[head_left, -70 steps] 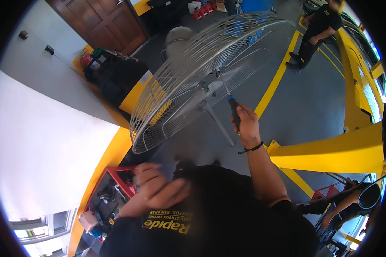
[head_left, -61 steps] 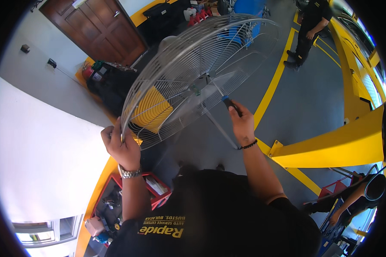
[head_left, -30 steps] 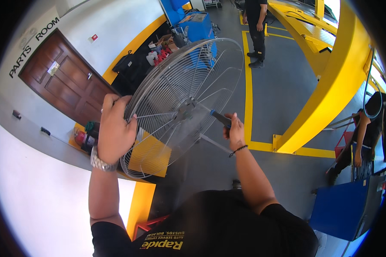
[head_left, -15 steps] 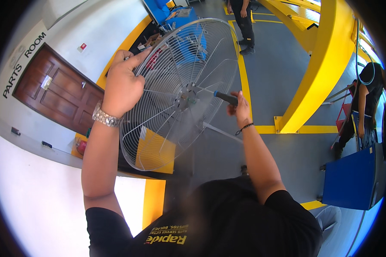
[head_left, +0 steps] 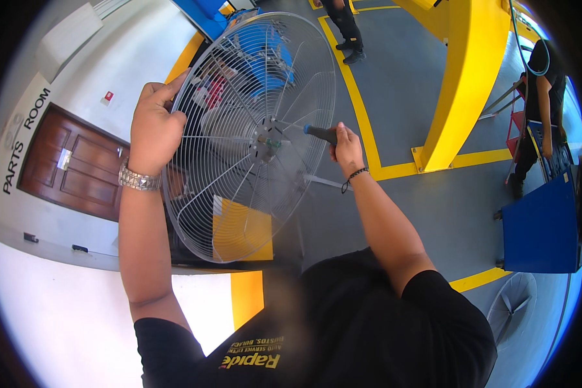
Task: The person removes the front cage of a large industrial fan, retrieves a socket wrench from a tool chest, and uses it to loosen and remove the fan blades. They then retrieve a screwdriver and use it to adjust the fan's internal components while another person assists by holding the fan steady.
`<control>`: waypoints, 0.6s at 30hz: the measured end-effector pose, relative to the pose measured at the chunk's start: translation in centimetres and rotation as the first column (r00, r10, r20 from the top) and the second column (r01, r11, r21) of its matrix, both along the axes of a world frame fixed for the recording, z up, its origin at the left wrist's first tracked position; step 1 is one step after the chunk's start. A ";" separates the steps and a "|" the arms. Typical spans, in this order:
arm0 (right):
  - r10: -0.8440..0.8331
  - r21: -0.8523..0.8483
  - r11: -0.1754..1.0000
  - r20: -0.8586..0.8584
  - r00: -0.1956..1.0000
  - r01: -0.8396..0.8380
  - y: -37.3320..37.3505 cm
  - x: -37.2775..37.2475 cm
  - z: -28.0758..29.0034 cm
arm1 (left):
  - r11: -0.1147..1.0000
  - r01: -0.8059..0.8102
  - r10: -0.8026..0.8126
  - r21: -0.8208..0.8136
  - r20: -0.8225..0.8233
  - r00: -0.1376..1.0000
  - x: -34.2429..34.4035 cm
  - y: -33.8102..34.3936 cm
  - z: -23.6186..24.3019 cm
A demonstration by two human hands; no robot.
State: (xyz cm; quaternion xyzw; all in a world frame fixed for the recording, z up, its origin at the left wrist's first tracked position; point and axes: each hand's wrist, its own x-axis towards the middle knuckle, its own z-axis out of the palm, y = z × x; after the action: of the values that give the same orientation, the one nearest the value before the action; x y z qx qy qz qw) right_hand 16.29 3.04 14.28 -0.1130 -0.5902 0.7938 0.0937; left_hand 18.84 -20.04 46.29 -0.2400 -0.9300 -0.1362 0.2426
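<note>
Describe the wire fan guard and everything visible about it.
The fan guard is a large round grille of thin silvery metal wire, with close concentric rings crossed by radial spokes that meet at a small central hub. It stands tilted in front of the person. The left hand grips its upper left rim. The right hand holds a dark-handled screwdriver aimed at the hub. A wooden door, yellow blocks and blue items show through it.
</note>
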 end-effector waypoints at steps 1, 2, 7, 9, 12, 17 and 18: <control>0.045 0.026 0.999 0.048 0.998 -0.047 0.1 0.1 0.0 | 1.000 -0.005 0.005 -0.013 -0.006 1.000 0.1 -0.3 -0.1; -0.071 0.109 0.991 -0.083 0.994 0.080 -0.3 -0.2 -0.8 | 1.000 -0.003 0.003 -0.027 -0.021 1.000 0.2 -0.2 0.2; 0.061 -0.148 0.988 0.167 0.984 -0.036 0.2 0.7 0.7 | 1.000 -0.021 0.021 -0.008 0.019 1.000 0.5 -0.3 0.2; -0.048 -0.073 0.996 0.039 0.998 0.051 0.1 0.4 0.2 | 1.000 -0.012 0.012 -0.004 0.033 0.999 0.2 0.5 0.5; -0.172 -0.056 0.985 -0.182 0.968 0.165 -0.9 -0.5 -2.2 | 0.998 0.050 -0.051 -0.045 -0.012 0.999 -0.6 0.4 0.3; 0.018 -0.071 0.997 -0.018 1.000 -0.019 0.4 0.2 -1.1 | 0.998 0.043 -0.042 -0.034 0.034 0.999 -0.5 0.8 0.5; -0.088 -0.045 0.995 -0.098 0.991 0.084 -0.2 0.3 -1.1 | 0.997 0.070 -0.069 -0.031 0.032 0.997 -0.7 1.2 0.5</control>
State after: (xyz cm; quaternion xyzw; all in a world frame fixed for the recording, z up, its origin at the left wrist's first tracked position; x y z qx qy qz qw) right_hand 16.57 2.88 13.16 -0.1005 -0.5629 0.8057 0.1547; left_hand 18.19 -18.88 46.81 -0.2739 -0.9269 -0.1332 0.2194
